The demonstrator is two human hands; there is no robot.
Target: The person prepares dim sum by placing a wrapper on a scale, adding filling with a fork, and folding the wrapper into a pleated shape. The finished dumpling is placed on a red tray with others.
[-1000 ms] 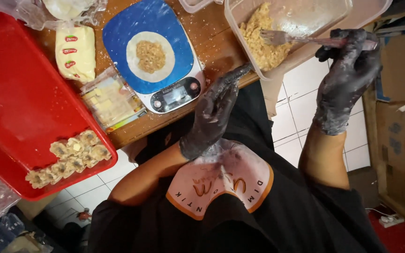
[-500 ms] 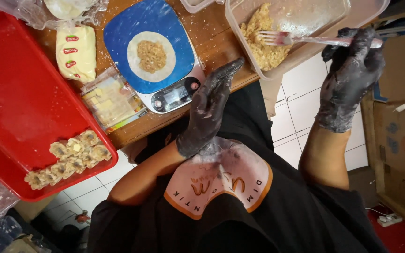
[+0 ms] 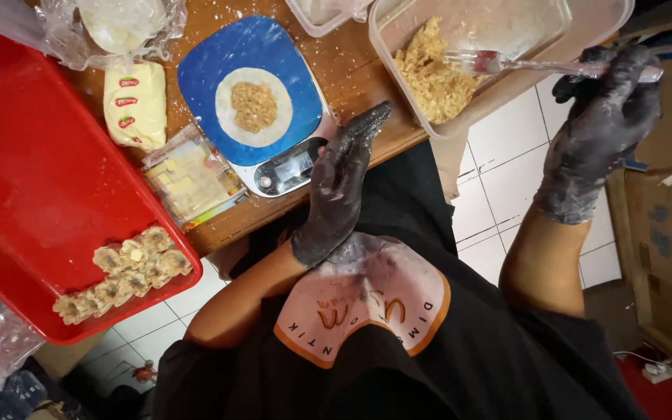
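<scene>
Both my hands wear black gloves dusted with flour. My left hand (image 3: 341, 185) is flat with its fingers together, empty, its fingertips at the table edge just right of a blue kitchen scale (image 3: 252, 74). On the scale lies a round dough wrapper (image 3: 231, 124) with a mound of minced filling (image 3: 253, 106) in its middle. My right hand (image 3: 602, 128) grips the handle of a fork (image 3: 485, 61). The fork's tines rest in the filling (image 3: 429, 74) inside a clear plastic container (image 3: 585, 23) that overhangs the table edge.
A red tray (image 3: 33, 194) at the left holds several shaped dumplings (image 3: 122, 272) near its front corner. A pack of wrappers (image 3: 188, 177), a yellow packet (image 3: 135, 105) and a plastic bag (image 3: 122, 22) lie on the floured wooden table (image 3: 351, 66). Cardboard boxes (image 3: 666, 241) stand at the right.
My left hand has shifted a little to the left, toward the scale. My right hand and the fork have stayed over the container, nearly still.
</scene>
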